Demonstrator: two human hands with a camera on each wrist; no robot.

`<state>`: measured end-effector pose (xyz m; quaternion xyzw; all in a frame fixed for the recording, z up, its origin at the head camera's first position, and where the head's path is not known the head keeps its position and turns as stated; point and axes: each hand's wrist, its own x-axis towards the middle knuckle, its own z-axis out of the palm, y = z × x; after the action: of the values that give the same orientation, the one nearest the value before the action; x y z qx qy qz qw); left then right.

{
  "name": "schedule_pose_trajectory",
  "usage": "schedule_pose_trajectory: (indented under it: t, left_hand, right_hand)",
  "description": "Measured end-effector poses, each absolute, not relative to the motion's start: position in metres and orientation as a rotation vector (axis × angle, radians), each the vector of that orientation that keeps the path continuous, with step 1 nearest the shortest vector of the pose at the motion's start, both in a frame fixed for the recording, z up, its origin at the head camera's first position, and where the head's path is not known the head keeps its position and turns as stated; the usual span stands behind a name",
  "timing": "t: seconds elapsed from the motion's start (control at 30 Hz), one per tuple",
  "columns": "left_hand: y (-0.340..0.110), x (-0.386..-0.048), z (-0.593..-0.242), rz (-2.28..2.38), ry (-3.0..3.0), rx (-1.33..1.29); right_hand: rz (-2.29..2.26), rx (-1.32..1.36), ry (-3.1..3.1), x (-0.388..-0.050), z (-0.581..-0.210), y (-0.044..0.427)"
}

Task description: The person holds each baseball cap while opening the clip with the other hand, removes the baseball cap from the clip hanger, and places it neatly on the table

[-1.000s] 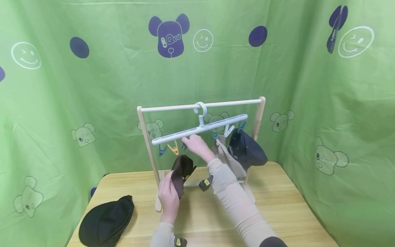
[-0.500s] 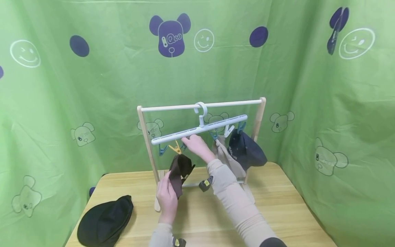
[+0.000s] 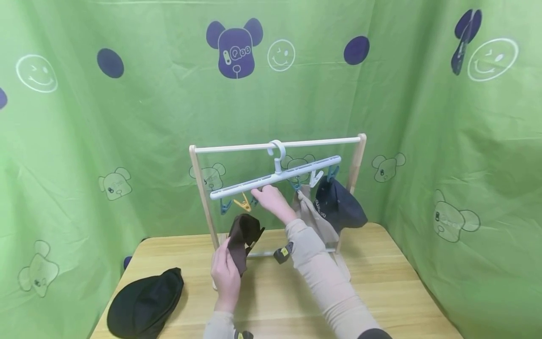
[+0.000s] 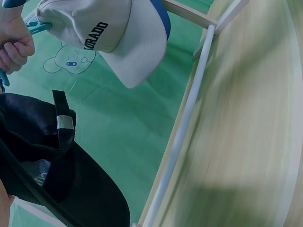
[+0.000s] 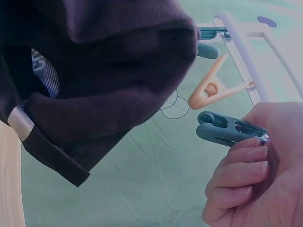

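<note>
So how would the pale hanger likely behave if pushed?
The hanger would probably swing or twist, as it hangs by one hook from the rod. The hook might slide, since the rod looks smooth. The hanger is likely stiff, looking straight with the navy cap clipped on.

Camera layout: one head view, two wrist views.
The head view looks forward and down over the table (image 3: 296, 301), far enough back to frame the rack (image 3: 237, 149), the left hand (image 3: 226, 273) and the right hand (image 3: 271, 200), with the curtain (image 3: 169, 113) behind. The left wrist view sits close and rolled, facing past the dark cap (image 3: 243, 235) toward the light cap (image 4: 111, 35) and the lower bar (image 4: 176, 137). The right wrist view, also close and rolled, faces the dark cap and the teal clip (image 5: 225, 130). All three views share the dark cap and the right hand.
</note>
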<state>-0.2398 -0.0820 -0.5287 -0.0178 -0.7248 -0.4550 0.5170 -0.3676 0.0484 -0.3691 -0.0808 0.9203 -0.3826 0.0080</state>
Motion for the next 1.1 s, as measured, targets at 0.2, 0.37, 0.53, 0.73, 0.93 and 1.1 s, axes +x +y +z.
schedule_pose_trajectory:
  t: [0.2,0.37,0.53,0.73,0.93,1.1]
  left_hand:
    - [-0.087,-0.237,-0.531,-1.099,-1.736,-0.019]
    - [-0.090,-0.232,-0.529,-1.119,-1.748,-0.006]
    - [-0.093,-0.228,-0.529,-1.110,-1.723,-0.005]
    - [-0.100,-0.227,-0.529,-1.026,-1.666,-0.019]
    - [-0.107,-0.223,-0.527,-1.059,-1.650,-0.003]
    - [-0.112,-0.219,-0.525,-1.074,-1.637,0.012]
  right_hand:
    - [-1.189,-0.247,2.888,-0.367,-0.369,0.049]
    - [-1.162,-0.224,2.908,-0.366,-0.368,0.049]
    - [-1.156,-0.221,2.901,-0.366,-0.368,0.051]
    - [-1.170,-0.222,2.897,-0.368,-0.369,0.053]
    - [-1.158,-0.226,2.890,-0.369,-0.371,0.054]
    - [-1.167,-0.226,2.888,-0.370,-0.372,0.054]
